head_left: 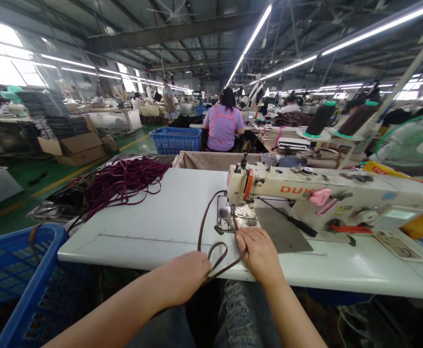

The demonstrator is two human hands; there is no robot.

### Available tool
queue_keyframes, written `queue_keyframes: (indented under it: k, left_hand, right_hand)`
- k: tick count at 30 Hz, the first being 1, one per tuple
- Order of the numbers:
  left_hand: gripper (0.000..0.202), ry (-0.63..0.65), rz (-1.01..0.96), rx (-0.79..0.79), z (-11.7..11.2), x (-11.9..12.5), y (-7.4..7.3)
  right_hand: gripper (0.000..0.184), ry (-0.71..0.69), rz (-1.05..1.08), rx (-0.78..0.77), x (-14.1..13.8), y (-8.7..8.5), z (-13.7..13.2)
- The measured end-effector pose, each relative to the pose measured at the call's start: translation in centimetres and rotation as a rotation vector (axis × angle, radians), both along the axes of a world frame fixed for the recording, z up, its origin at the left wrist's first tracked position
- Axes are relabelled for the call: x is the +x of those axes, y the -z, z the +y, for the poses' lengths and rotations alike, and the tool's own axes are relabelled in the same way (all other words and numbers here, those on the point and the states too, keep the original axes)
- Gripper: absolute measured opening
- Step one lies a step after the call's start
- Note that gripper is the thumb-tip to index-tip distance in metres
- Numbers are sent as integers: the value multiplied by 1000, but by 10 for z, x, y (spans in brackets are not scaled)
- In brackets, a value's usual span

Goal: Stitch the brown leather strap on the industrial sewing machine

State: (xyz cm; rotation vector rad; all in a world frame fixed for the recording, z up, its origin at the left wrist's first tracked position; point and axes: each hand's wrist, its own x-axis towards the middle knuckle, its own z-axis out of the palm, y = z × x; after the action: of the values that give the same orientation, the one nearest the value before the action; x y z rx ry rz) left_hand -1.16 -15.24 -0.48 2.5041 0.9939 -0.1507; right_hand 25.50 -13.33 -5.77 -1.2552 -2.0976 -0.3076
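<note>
A thin dark-brown strap [203, 217] runs from the presser foot area of a white sewing machine [272, 186], bending in loops over the table edge. My left hand [191, 273] is closed around part of it at the front edge, with a small loop standing up beside the fingers. Just in front of the needle plate [225, 212], my right hand [258, 249] has its fingers bent together on the strap where it leads under the foot. The fingertips of my left hand are partly hidden.
A heap of maroon straps [131, 179] lies on the table's left. Blue basket [40, 270] stands at lower left. Grey mat [280, 229], black-handled tool [301, 224] and thread cones [320, 118] are right; a green fan [414, 140] stands far right. A person [224, 123] sits ahead.
</note>
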Motion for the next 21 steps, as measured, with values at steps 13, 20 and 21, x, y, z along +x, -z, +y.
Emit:
queue_keyframes:
  k: [13, 20, 21]
  left_hand:
    - [25, -46, -142, -60, 22, 6, -42]
    - [30, -135, -355, -128, 24, 27, -29]
    - [33, -145, -379, -174, 19, 31, -28]
  right_hand:
    - [32, 10, -5, -24, 0, -2, -1]
    - [31, 10, 3, -21, 0, -3, -2]
    - [31, 8, 7, -27, 0, -3, -3]
